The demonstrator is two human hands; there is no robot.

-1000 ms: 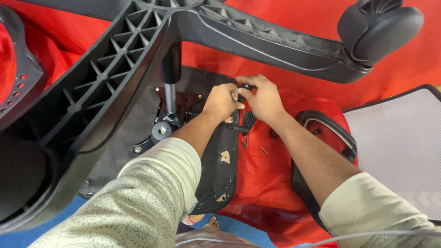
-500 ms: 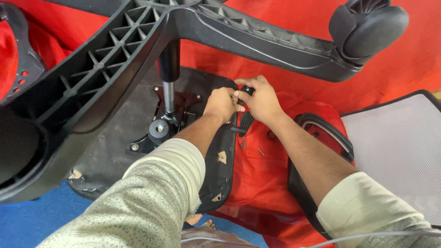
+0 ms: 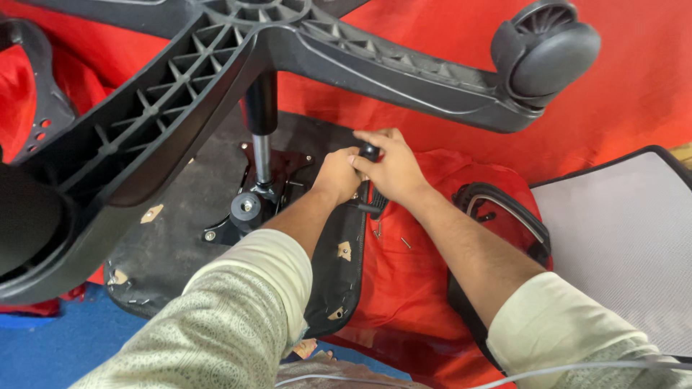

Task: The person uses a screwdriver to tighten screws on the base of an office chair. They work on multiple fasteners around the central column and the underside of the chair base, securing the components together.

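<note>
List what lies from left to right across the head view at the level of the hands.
Black seat underside → metal gas-lift column → left hand → right hand → black armrest → grey mesh backrest.

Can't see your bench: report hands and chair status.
Both hands, left hand and right hand, gripping black knob at seat underside. Chair base overhead, clear of the hands.

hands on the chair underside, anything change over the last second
Hardly anything. Both hands, left hand and right hand, stay clasped on the small black knob at the seat edge. Only the view drifts: the chair base and caster wheel sit slightly higher and further left in frame.
</note>
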